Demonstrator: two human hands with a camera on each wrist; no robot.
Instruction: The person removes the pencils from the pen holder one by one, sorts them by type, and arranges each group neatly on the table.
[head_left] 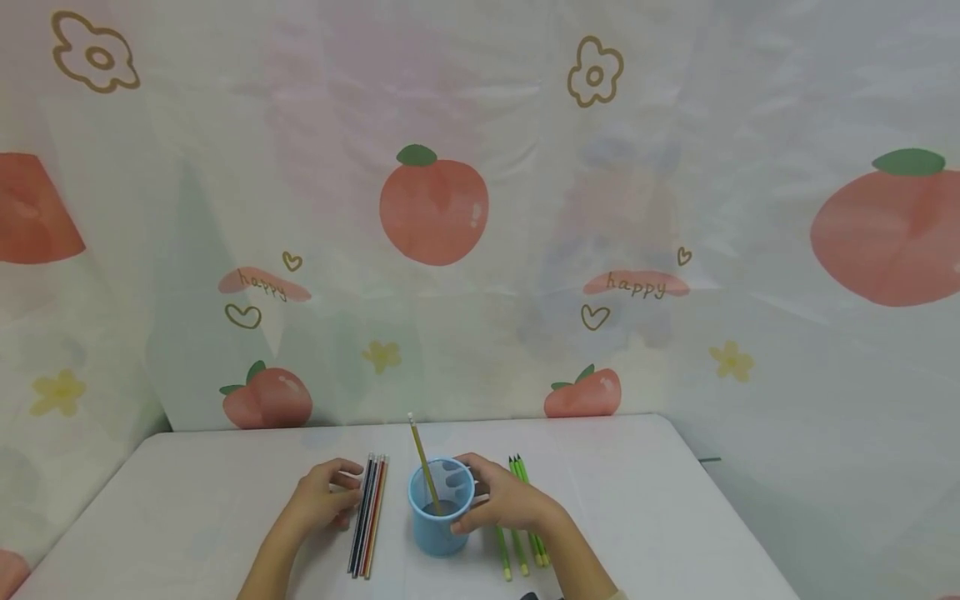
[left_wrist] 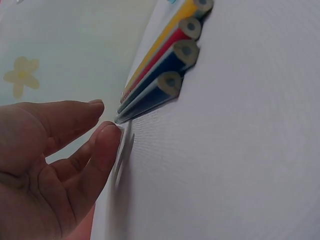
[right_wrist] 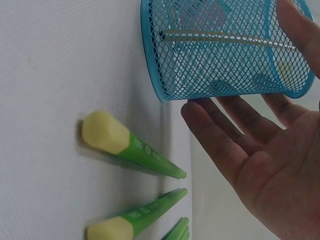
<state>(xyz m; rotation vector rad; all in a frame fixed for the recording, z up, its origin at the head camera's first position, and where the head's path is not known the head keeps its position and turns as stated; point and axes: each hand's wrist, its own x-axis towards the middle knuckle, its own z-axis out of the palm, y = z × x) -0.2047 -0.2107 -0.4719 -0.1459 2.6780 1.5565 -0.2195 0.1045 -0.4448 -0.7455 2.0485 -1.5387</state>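
Note:
A blue mesh pencil cup (head_left: 440, 533) stands upright on the table, with one yellow pencil (head_left: 420, 446) leaning inside it, its white-tipped end above the rim. Around the cup's right side curls my right hand (head_left: 506, 497), thumb at the near side and fingers behind; the right wrist view shows the fingers against the mesh (right_wrist: 220, 65). My left hand (head_left: 322, 497) is beside a row of dark, red and yellow pencils (head_left: 367, 517). Its thumb and forefinger are apart with nothing between them in the left wrist view, close to the dark blue pencil (left_wrist: 155, 95).
Several green pencils (head_left: 517, 554) with pale yellow ends lie right of the cup, partly under my right forearm. The white tabletop (head_left: 187, 508) meets a fruit-printed curtain (head_left: 480, 350) at the back. A small dark object (head_left: 530, 596) shows at the bottom edge.

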